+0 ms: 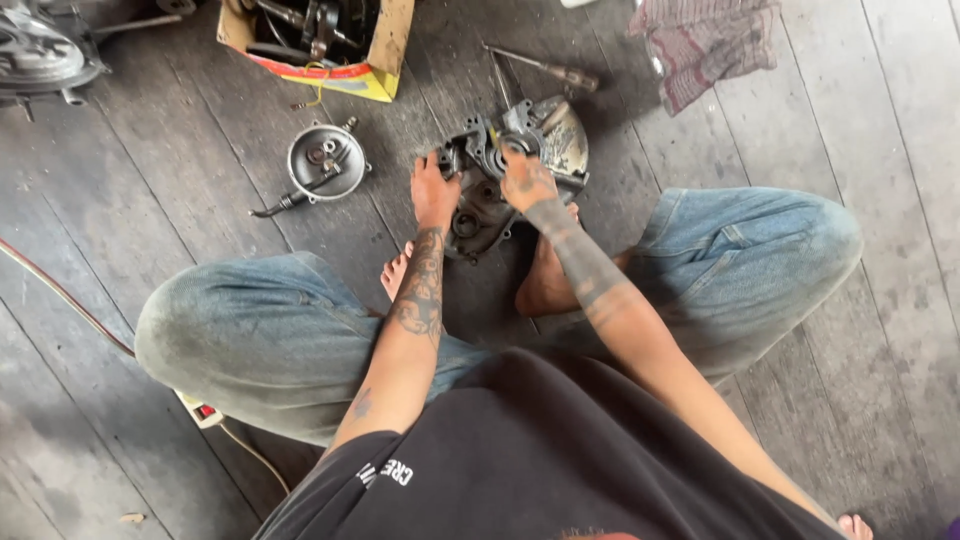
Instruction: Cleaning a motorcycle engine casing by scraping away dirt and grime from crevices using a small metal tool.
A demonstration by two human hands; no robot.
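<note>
I sit cross-legged on a dark plank floor with a greasy metal engine case (560, 145) lying in front of my feet. My left hand (433, 193) rests on the case's left edge, fingers curled over it. On the middle of the case, my right hand (526, 180) is closed around a part there; whether a tool is in it is hidden. Both forearms are tattooed.
A round metal cover with a hose (325, 162) lies to the left. A cardboard box of parts (385, 60) stands behind it, a screwdriver (545, 68) and a rag (705, 40) at the back. A cable and power strip (203, 410) run along my left side.
</note>
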